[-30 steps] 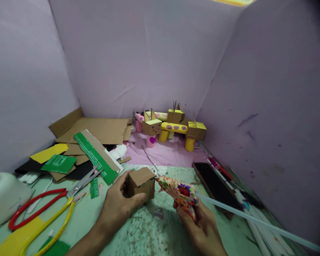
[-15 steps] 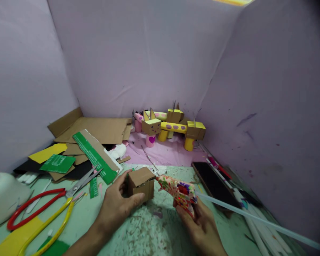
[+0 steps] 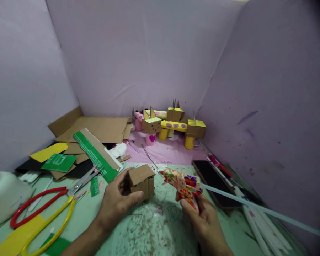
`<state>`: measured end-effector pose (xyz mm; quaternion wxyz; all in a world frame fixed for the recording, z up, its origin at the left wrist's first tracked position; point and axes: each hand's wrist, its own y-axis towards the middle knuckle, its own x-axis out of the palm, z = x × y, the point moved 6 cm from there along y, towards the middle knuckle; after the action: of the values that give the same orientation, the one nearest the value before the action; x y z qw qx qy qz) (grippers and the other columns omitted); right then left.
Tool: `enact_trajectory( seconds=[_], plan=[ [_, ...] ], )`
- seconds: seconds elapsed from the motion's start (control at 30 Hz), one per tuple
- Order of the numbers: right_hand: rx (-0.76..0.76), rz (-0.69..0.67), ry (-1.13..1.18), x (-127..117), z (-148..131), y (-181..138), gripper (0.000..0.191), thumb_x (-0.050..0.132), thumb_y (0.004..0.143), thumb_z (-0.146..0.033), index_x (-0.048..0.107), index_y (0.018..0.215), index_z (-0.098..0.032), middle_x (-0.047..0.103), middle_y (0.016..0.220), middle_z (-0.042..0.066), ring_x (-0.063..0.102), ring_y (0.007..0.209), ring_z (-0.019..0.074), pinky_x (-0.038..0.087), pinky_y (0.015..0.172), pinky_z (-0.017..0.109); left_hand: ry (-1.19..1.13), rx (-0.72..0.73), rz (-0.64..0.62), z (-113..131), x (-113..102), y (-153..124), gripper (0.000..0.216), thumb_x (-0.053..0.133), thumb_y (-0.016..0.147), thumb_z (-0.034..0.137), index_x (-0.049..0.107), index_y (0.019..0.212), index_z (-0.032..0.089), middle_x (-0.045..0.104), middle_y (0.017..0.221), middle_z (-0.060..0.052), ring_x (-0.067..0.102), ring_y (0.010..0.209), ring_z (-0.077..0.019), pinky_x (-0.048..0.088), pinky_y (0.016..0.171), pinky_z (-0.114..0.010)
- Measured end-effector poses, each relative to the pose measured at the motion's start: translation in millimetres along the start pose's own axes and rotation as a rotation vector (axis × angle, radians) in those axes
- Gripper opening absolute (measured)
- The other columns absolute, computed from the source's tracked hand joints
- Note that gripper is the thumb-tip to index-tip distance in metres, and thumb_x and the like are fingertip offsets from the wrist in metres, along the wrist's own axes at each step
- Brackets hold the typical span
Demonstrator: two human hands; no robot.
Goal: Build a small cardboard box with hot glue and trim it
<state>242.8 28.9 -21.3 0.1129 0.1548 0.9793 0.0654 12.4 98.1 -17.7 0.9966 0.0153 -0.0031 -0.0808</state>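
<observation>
A small cardboard box (image 3: 142,181) sits low over the table, with my left hand (image 3: 117,201) closed around its left side, thumb across the near face. The top flap of the box leaves a dark gap along its front edge. My right hand (image 3: 205,220) is wrapped round the handle of a flower-patterned hot glue gun (image 3: 183,185). Its nozzle points left, just apart from the box's right side. A long translucent glue stick (image 3: 245,204) runs out of the gun's back toward the lower right.
Scissors (image 3: 76,188) with red and yellow handles lie open at left, near cardboard scraps and a green-printed strip (image 3: 97,156). Cardboard animal figures (image 3: 173,124) stand at the back. A dark phone (image 3: 216,183), pens and white sticks (image 3: 264,227) lie at right.
The glue gun in my right hand has moved slightly right, drawing its nozzle away from the box edge. My left hand keeps its hold on the box.
</observation>
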Motion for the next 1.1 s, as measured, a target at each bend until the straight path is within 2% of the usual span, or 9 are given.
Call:
enact_trajectory(
  seconds=[0.23,0.47,0.67,0.73,0.83,0.87,0.93,1.0,1.1],
  plan=[
    [0.244,-0.033,0.215,11.3,0.5,34.2,0.034,0.072,0.065,-0.047,0.065,0.077,-0.016,0.061,0.055,-0.001,0.05,0.045,0.0129,0.038,0.044,0.023,0.013,-0.032,0.059,0.5,-4.2,0.4,0.081,0.078,0.052,0.033,0.052,0.126,0.012,0.066,0.123,-0.016,0.059,0.117,-0.0378,0.048,0.101,-0.049],
    [0.281,-0.135,0.235,66.5,-0.4,96.8,0.032,0.079,0.053,-0.042,0.064,0.059,-0.015,0.059,0.049,-0.001,0.05,0.045,0.0113,0.036,0.044,0.022,-0.063,-0.05,-0.027,-19.7,-10.3,-3.0,0.079,0.076,0.047,0.02,0.054,0.123,0.014,0.062,0.128,-0.017,0.051,0.125,-0.0402,0.04,0.107,-0.053],
    [0.231,-0.173,0.109,87.2,1.1,129.5,0.031,0.075,0.059,-0.04,0.06,0.047,-0.015,0.056,0.043,0.0,0.051,0.042,0.0131,0.04,0.043,0.025,-0.037,-0.062,-0.044,-23.0,-10.8,-5.7,0.078,0.075,0.049,0.018,0.054,0.125,0.015,0.061,0.129,-0.016,0.052,0.125,-0.0381,0.04,0.107,-0.051],
    [0.173,-0.152,0.056,77.1,-7.2,127.0,0.027,0.074,0.062,-0.037,0.064,0.05,-0.015,0.065,0.055,0.004,0.063,0.061,0.0205,0.047,0.054,0.027,-0.014,-0.062,-0.057,-18.8,-8.6,-6.2,0.077,0.074,0.05,0.019,0.055,0.124,0.015,0.061,0.129,-0.016,0.052,0.124,-0.0377,0.039,0.107,-0.051],
    [0.07,-0.126,0.018,53.2,-22.1,103.8,0.025,0.073,0.066,-0.036,0.074,0.083,-0.017,0.072,0.103,0.008,0.061,0.105,0.0271,0.05,0.081,0.032,0.021,-0.07,-0.067,-11.3,-5.2,-5.9,0.077,0.075,0.049,0.02,0.056,0.123,0.014,0.062,0.128,-0.016,0.051,0.124,-0.0379,0.037,0.108,-0.051],
    [0.028,-0.171,0.023,48.5,-26.3,91.8,0.037,0.074,0.066,-0.037,0.072,0.099,-0.021,0.068,0.116,0.007,0.059,0.111,0.0265,0.05,0.087,0.034,0.032,-0.077,-0.068,-9.7,-4.5,-5.6,0.077,0.076,0.049,0.02,0.056,0.123,0.014,0.062,0.127,-0.016,0.051,0.124,-0.038,0.037,0.108,-0.051],
    [-0.102,-0.458,0.089,54.4,-34.3,62.1,0.063,0.077,0.066,-0.038,0.059,0.125,-0.026,0.052,0.14,0.008,0.051,0.126,0.0284,0.048,0.095,0.041,0.054,-0.086,-0.072,-7.9,-3.5,-4.8,0.077,0.077,0.049,0.021,0.056,0.122,0.013,0.063,0.127,-0.015,0.051,0.124,-0.0383,0.037,0.108,-0.05],
    [-0.178,-0.525,0.075,56.5,-33.3,39.4,0.066,0.079,0.066,-0.038,0.055,0.127,-0.03,0.036,0.152,0.007,0.035,0.139,0.0302,0.041,0.103,0.047,0.07,-0.081,-0.085,-7.9,-2.6,-4.3,0.078,0.078,0.049,0.022,0.055,0.123,0.013,0.062,0.127,-0.015,0.051,0.124,-0.0384,0.037,0.107,-0.049],
    [-0.258,-0.502,0.098,66.5,-28.3,24.2,0.055,0.08,0.068,-0.036,0.058,0.118,-0.03,0.034,0.152,0.01,0.029,0.142,0.0324,0.038,0.105,0.051,0.074,-0.062,-0.108,-8.5,-0.6,-5.1,0.079,0.08,0.053,0.027,0.053,0.126,0.013,0.061,0.129,-0.014,0.05,0.124,-0.0378,0.039,0.106,-0.047]
  ],
)
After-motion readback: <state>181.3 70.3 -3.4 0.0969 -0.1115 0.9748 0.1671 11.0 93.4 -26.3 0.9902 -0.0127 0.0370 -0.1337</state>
